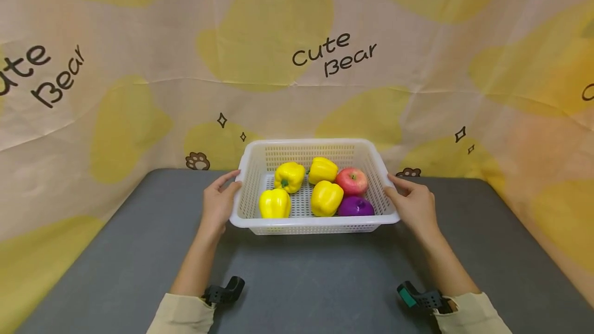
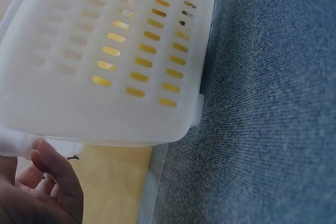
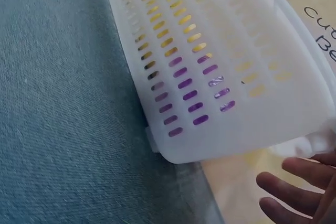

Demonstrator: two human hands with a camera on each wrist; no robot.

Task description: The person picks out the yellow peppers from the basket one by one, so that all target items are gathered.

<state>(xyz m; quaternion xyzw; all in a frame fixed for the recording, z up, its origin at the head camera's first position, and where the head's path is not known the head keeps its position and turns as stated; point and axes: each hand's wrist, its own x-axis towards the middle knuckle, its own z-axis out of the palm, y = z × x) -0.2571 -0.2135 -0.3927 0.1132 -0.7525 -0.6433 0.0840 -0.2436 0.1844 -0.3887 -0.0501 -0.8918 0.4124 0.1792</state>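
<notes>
A white plastic basket [image 1: 315, 224] with slotted walls is between the hands in the head view. Inside it lie several yellow bell peppers [image 1: 327, 198], a red apple [image 1: 351, 181] and a purple round fruit or vegetable [image 1: 356, 206]. At the basket's left end, my left hand [image 1: 218, 200] grips the rim. The opposite end's rim is pinched by my right hand [image 1: 414, 205]. In the left wrist view, the thumb and fingers of that hand [image 2: 50, 187] meet the rim. The right wrist view has the other hand [image 3: 302, 184] at the rim, some fingers spread below it.
Dark grey cloth covers the table [image 1: 315, 282]. Behind it hangs a yellow and cream curtain [image 1: 278, 35] with printed lettering, close to the table's back edge. Each wrist wears a black camera strap [image 1: 225, 291].
</notes>
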